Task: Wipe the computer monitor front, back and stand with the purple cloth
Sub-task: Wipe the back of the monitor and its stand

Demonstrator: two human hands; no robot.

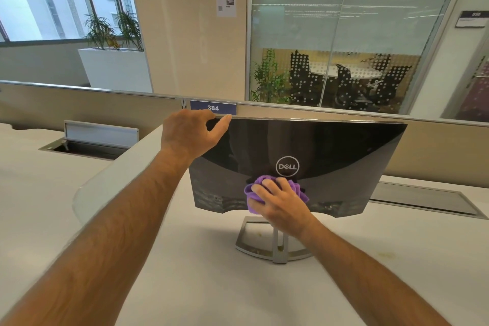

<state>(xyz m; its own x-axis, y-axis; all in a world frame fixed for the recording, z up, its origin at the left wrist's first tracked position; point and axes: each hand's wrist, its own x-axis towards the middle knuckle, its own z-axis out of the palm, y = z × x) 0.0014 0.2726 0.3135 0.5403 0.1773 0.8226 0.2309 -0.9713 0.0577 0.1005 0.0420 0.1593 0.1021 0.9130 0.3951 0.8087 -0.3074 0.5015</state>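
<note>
Monitor (299,161) stands on the white table (185,272) w/ its glossy black back toward the camera, Dell logo (287,166) readable, screen side facing the beige partition (436,151) behind. Long axis runs left-right, roughly parallel to the partition; top edge sits just under the partition rail. Silver stand (267,243) below centre, its open frame base flat on the table, pointing toward the camera.

Left hand (190,135) reaches up from lower left, forearm long and straight, gripping the monitor's top left corner: fingers curled over the top edge, thumb laid on the back panel. Right hand (280,198) comes in from lower right, fingers curled round the bunched purple cloth (254,193), pressing it on the lower centre of the back just under the logo, above the stand neck.

Blue label (213,108) reading 384 sits on the partition just beside the left hand's fingers. Table has open surface in front and to the right of the stand; a cable tray (423,198) is recessed at right, another flap opening (90,140) at left, well apart from the monitor. Few faint stains on the table near the stand base
</note>
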